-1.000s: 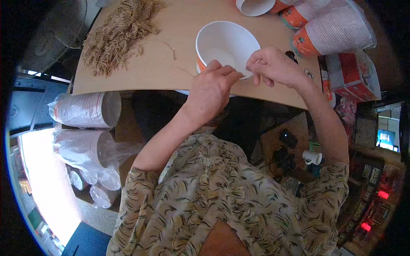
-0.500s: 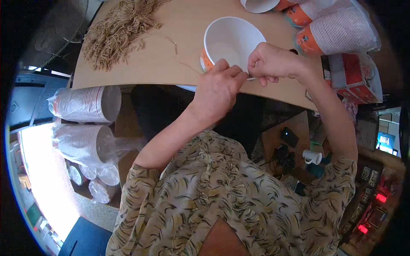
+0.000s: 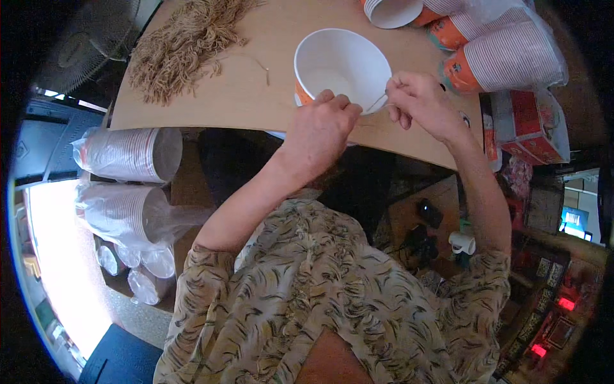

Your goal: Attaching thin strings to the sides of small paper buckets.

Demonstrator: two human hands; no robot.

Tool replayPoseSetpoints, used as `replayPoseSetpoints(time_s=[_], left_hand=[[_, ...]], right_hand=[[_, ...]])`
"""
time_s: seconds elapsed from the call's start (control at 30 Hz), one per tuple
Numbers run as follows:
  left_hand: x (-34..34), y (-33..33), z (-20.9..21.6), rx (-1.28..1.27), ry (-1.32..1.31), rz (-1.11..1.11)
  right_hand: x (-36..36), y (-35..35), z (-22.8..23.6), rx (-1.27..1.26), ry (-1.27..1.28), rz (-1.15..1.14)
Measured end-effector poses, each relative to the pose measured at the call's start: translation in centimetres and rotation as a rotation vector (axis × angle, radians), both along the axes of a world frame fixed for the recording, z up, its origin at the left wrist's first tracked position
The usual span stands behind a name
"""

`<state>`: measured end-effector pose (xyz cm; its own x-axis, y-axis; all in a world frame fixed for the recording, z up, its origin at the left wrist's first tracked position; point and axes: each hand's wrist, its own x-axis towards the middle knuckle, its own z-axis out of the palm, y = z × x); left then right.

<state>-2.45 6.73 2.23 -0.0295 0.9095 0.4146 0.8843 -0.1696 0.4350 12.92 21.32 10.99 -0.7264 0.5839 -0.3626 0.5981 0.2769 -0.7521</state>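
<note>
A large paper tub (image 3: 339, 64), white inside with orange on its outer wall, stands near the front edge of the table. My left hand (image 3: 322, 128) is closed at the tub's near rim, its fingertips pinched together. From there a thin pale cord (image 3: 377, 104) runs to my right hand (image 3: 419, 102), whose thumb and fingers pinch its other part beside the tub's right rim. What lies inside my left fist is partly hidden by the back of the hand. A heap of brown twisted cords (image 3: 192, 48) lies at the far left of the table, with one loose strand near it.
Stacks of orange and white paper tubs (image 3: 511, 61) in plastic film lie at the right. Below them stands a red and white box (image 3: 527, 125). More wrapped tubs (image 3: 128, 157) sit left, below the table edge (image 3: 211, 121). A white mug (image 3: 462, 242) rests lower right.
My right hand has moved away from my left, to the right, and a stretch of thin cord now shows between them. The tub appears slightly farther left in view.
</note>
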Motion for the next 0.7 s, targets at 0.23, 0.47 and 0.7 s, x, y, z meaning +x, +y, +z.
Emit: replayPoseSetpoints(time_s=[0.23, 0.47, 0.7], left_hand=[[-1.7, 0.7, 0.4, -0.011, 0.038, 0.039], [-2.1, 1.0, 1.2, -0.059, 0.054, 0.046], [-3.5, 0.9, 2.1, -0.103, 0.031, 0.067]], right_hand=[[3.1, 0.1, -0.5, -0.157, 0.281, -0.204], [4.7, -0.3, -1.7, -0.189, 0.384, -0.300], [6.3, 0.2, -1.9, -0.145, 0.462, -0.308]])
